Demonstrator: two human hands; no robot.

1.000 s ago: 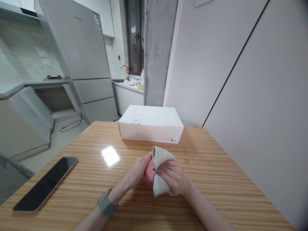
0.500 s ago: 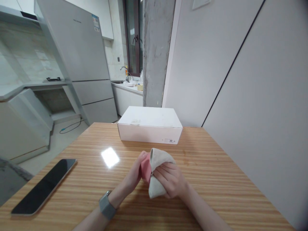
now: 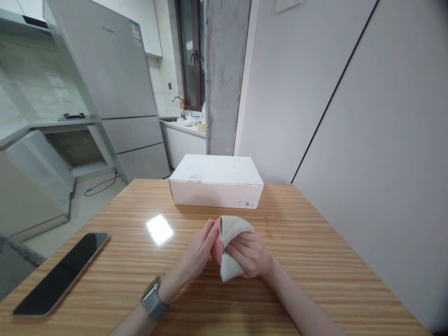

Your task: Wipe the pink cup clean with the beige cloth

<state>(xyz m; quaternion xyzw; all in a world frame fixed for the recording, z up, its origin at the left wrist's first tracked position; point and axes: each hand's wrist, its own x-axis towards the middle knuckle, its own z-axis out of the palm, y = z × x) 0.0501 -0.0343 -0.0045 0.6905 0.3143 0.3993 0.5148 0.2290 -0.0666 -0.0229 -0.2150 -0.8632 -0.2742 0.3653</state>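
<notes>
Head view shows us two bare hands held over the wooden desk (image 3: 297, 219), just in front of the white cardboard box (image 3: 216, 181). Between the hands is a pink object (image 3: 216, 248), with a grey-beige cloth (image 3: 232, 247) folded over it. We cannot tell what the pink object is, because the cloth and fingers hide most of it. The left hand (image 3: 198, 249) closes on its pink side, and the right hand (image 3: 249, 255) presses the cloth against it from the other side, so both grips are pressed together. A watch (image 3: 152, 298) sits on the left wrist. A black smartphone (image 3: 61, 274) lies well to the left of the box, on the desk and nearer to us. The frame cuts off both forearms.
</notes>
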